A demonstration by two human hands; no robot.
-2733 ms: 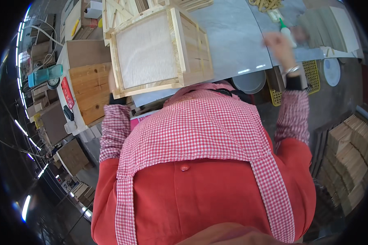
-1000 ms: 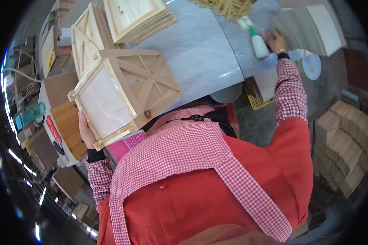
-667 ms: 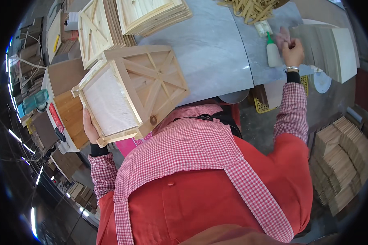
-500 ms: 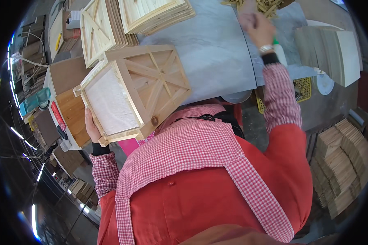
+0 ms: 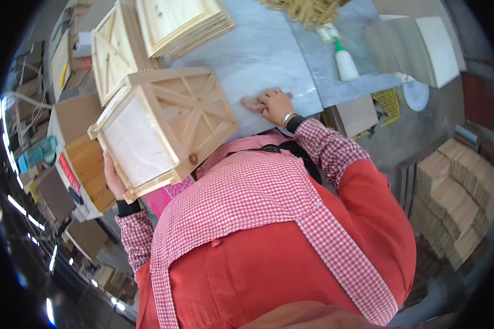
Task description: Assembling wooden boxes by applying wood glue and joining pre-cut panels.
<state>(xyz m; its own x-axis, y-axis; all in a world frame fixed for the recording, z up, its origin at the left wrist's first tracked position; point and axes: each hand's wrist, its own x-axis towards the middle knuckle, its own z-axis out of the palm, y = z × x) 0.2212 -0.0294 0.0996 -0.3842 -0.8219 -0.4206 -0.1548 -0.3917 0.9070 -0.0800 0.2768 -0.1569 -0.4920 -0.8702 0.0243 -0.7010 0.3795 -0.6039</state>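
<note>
A pale wooden box (image 5: 175, 115) with crossed slats on its side and a whitish panel (image 5: 137, 142) at one end is tilted at the table's left front. My left hand (image 5: 112, 176) grips the near left edge of the box; its fingertips are partly hidden behind the frame. My right hand (image 5: 278, 105) is over the grey-blue tabletop (image 5: 258, 52), to the right of the box. Its fingers are closed on a crumpled pinkish rag (image 5: 251, 104), which lies against the table surface.
Behind the box stand a stack of cross-slatted panels (image 5: 112, 52) and stacked boards (image 5: 184, 24). A green-tipped white squeeze bottle (image 5: 346, 64), a pile of thin wood strips (image 5: 310, 11) and grey sheets (image 5: 406, 49) lie to the right. A yellow basket (image 5: 387, 107) is below.
My right hand has come from the strip pile toward me and left, bringing the rag down beside the box. My left hand still holds the box. The view has shifted slightly.
</note>
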